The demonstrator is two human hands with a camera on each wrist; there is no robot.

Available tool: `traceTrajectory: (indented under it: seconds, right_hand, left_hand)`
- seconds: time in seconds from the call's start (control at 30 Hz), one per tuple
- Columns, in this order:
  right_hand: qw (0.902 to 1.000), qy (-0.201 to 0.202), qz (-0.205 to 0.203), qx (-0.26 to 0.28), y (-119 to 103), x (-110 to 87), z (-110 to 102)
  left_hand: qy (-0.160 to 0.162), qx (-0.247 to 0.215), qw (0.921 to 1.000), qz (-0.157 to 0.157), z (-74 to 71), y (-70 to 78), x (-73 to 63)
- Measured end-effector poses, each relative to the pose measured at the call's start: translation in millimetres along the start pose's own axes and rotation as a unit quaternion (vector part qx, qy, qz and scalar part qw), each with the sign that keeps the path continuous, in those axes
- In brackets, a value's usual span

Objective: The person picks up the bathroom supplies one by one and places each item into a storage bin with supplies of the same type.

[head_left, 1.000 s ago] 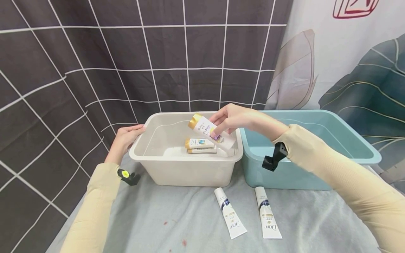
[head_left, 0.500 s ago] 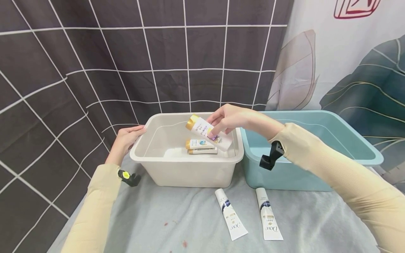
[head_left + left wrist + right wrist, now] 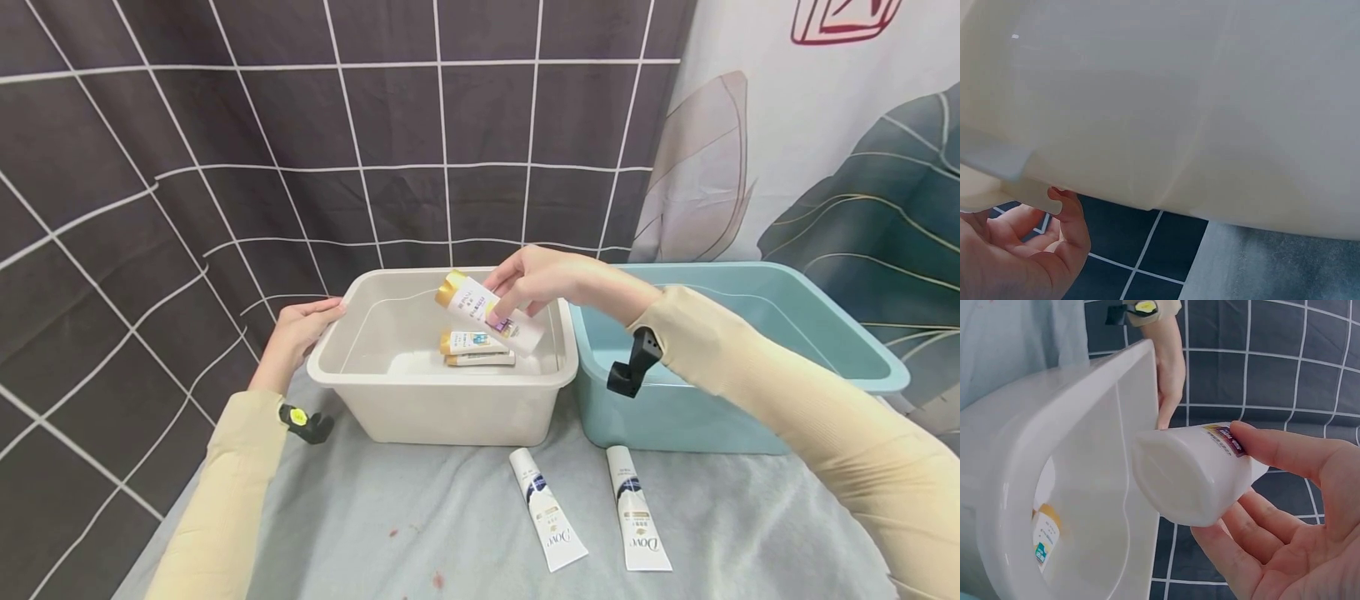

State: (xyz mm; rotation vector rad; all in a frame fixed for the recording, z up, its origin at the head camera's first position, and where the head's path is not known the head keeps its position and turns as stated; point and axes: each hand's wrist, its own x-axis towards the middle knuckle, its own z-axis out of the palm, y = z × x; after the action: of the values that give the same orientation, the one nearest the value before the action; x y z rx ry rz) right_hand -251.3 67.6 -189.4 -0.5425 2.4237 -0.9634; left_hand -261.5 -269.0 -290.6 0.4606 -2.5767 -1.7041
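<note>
My right hand [image 3: 551, 282] pinches a white shampoo bottle [image 3: 467, 300] with a gold cap between thumb and fingers. The bottle tilts above the cream bin [image 3: 442, 380], cap toward the upper left. In the right wrist view its white base [image 3: 1172, 478] faces the camera. My left hand [image 3: 300, 327] grips the bin's left rim; the left wrist view shows curled fingers [image 3: 1072, 219] at the rim's edge. Inside the bin lie two more white items with gold caps, one bottle [image 3: 474, 342] resting on or against another [image 3: 480, 359].
A blue bin [image 3: 690, 421] stands against the cream bin's right side. Two white Dove tubes [image 3: 551, 512] lie in front on the grey cloth [image 3: 360, 517]. A dark checked curtain [image 3: 480, 117] hangs behind and to the left.
My right hand has moved slightly left over the cream bin, carrying the shampoo bottle with it. The left hand stays on the rim.
</note>
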Motion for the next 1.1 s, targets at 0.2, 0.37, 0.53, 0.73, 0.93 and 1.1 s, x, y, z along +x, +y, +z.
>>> traceTrajectory:
  seconds: [0.2,0.37,0.53,0.73,0.93,1.1]
  right_hand:
    - [1.0000,-0.004,0.002,0.004,-0.4,4.4,0.1]
    - [0.9999,-0.009,0.000,0.009,-0.8,7.3,-0.1]
    - [0.9999,-0.010,0.002,0.008,-1.8,10.2,0.3]
    - [0.9999,-0.010,0.004,0.007,-2.5,13.6,1.4]
    - [0.9999,-0.010,0.006,-0.004,-2.4,18.9,1.1]
    - [0.9999,-0.013,0.011,-0.004,-2.4,22.2,1.6]
  left_hand:
    - [-0.003,-0.003,1.0000,-0.001,-0.5,-0.9,0.6]
    - [0.001,-0.005,1.0000,-0.002,-0.3,-0.4,-0.2]
    - [0.003,-0.007,1.0000,0.000,0.7,-0.9,-0.1]
    - [0.002,-0.007,1.0000,0.000,-0.1,-0.3,-0.5]
    - [0.005,-0.003,1.0000,0.001,0.6,0.0,-1.7]
    - [0.002,-0.008,1.0000,0.000,0.7,-0.4,-1.8]
